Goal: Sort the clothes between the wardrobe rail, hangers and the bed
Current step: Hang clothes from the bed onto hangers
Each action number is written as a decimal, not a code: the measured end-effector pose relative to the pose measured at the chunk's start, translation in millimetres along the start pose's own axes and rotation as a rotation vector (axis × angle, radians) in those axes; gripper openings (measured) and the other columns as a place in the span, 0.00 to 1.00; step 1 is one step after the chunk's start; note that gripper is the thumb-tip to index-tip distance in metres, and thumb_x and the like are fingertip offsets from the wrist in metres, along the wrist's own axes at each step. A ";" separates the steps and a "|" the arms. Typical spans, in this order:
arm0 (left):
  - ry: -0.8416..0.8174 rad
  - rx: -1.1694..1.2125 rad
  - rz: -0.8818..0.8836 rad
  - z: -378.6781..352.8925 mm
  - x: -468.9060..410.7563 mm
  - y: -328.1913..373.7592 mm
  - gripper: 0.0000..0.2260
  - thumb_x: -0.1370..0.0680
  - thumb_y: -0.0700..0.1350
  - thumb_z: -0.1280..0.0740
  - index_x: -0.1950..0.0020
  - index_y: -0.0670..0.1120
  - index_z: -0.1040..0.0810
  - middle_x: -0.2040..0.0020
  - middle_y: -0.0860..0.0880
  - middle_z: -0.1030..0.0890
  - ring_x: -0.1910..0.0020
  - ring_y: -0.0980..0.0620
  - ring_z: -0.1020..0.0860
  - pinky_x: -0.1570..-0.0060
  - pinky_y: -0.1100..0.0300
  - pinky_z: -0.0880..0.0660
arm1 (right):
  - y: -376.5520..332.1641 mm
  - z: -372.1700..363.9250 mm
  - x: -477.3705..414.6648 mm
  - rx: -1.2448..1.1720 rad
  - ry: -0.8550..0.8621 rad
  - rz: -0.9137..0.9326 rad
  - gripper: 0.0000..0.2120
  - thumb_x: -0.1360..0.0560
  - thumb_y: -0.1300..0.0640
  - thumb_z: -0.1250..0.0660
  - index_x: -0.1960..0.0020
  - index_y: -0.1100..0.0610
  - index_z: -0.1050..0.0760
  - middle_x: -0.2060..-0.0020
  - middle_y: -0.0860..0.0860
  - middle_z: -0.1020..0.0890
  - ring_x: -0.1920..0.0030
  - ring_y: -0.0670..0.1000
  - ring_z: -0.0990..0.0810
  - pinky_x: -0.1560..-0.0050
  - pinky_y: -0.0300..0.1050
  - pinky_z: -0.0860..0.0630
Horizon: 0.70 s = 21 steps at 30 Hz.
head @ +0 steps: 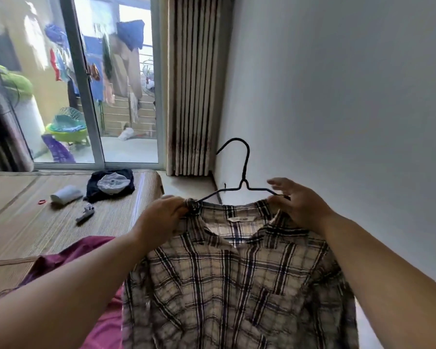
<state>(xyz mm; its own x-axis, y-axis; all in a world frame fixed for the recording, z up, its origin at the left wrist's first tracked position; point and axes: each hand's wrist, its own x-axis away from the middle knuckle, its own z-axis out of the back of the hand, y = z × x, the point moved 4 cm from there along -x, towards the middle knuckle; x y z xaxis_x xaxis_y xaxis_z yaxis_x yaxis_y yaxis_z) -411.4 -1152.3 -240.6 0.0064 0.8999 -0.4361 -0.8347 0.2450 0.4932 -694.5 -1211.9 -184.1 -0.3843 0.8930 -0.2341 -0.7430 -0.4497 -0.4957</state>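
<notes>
A beige and dark plaid shirt [227,285] hangs in front of me, low in the middle of the view. A thin black wire hanger [244,172] sits in its neck, with the hook standing up above the collar. My left hand [161,217] pinches the shirt's left shoulder over the hanger's arm. My right hand [297,205] grips the right shoulder and the hanger's other arm, its fingers partly spread. A magenta garment [68,258] lies on the bed [35,222] under my left forearm.
On the bed's woven mat lie a dark folded garment with a white piece on top [111,183], a white roll [66,194], a small grey item [85,213] and a red band [42,202]. A striped curtain [194,96] hangs beside glass doors [86,84]. A bare wall [337,96] is on the right.
</notes>
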 end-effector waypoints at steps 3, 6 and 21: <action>0.052 -0.066 0.040 4.2 -17.7 -17.5 0.08 0.22 0.42 0.36 0.56 0.40 0.21 0.61 0.51 0.27 0.61 0.51 0.29 0.64 0.62 0.40 | 13.6 -12.7 -36.8 -0.127 -0.095 0.020 0.05 0.24 0.52 0.34 0.50 0.44 0.22 0.54 0.44 0.17 0.54 0.42 0.21 0.52 0.36 0.30; 0.064 -0.122 0.131 -2.2 -25.4 -45.4 0.07 0.22 0.42 0.35 0.56 0.40 0.22 0.60 0.47 0.24 0.61 0.49 0.28 0.64 0.61 0.37 | 14.6 -37.6 -83.4 -0.204 -0.146 0.080 0.08 0.24 0.55 0.34 0.56 0.42 0.21 0.59 0.44 0.16 0.59 0.39 0.20 0.55 0.35 0.28; 0.305 -0.029 0.954 -41.2 -0.5 -163.2 0.17 0.23 0.39 0.37 0.55 0.63 0.20 0.53 0.58 0.21 0.62 0.55 0.20 0.65 0.59 0.22 | -32.6 -239.8 -307.6 -0.156 -0.575 0.527 0.04 0.24 0.55 0.33 0.55 0.47 0.20 0.66 0.44 0.21 0.65 0.47 0.24 0.65 0.36 0.30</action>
<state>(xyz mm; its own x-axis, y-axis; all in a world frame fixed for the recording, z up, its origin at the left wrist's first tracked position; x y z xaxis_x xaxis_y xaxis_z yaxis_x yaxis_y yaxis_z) -297.9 -1207.6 -351.9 -0.8112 0.5832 -0.0437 -0.4297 -0.5437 0.7210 -420.7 -1468.0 -296.4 -0.9182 0.3954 -0.0231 -0.3154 -0.7653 -0.5611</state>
